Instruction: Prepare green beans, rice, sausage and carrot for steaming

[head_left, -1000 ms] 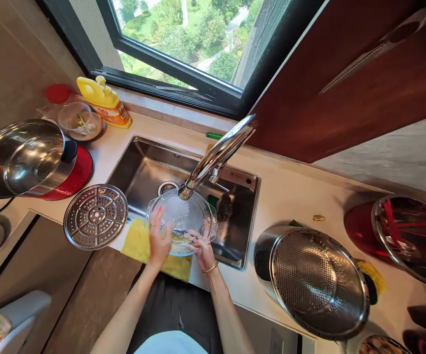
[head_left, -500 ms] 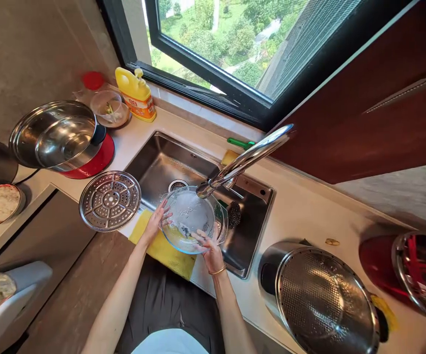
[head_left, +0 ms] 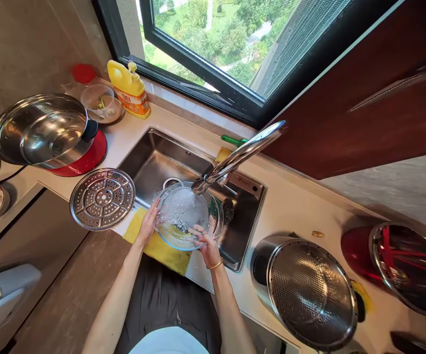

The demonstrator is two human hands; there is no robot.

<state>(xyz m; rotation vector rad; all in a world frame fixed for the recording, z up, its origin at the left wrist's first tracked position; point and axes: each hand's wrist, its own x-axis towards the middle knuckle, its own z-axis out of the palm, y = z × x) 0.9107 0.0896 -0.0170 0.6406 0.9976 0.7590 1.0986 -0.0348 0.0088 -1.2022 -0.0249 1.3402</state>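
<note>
Over the front of the steel sink (head_left: 139,164), a clear glass bowl (head_left: 183,212) is held between my two hands, with water drops on its glass. My left hand (head_left: 148,225) grips its left rim. My right hand (head_left: 208,243) holds the lower right side, some fingers showing through the glass. Right above the bowl is the spout of the chrome faucet (head_left: 240,156). A yellow cloth (head_left: 168,250) lies over the counter's front edge beneath the bowl. The dark scrubber (head_left: 228,210) sits in the sink to the right of the bowl.
A perforated steamer plate (head_left: 102,198) lies left of the sink, near a large steel pot (head_left: 46,132) on a red base. Behind stands a yellow detergent jug (head_left: 129,91). To the right are a steamer pot (head_left: 308,290) and a red container (head_left: 360,253).
The whole view has shifted slightly, so the surroundings appear farther left. Both hands keep hold of the glass bowl beneath the faucet, and the water pattern in it looks different.
</note>
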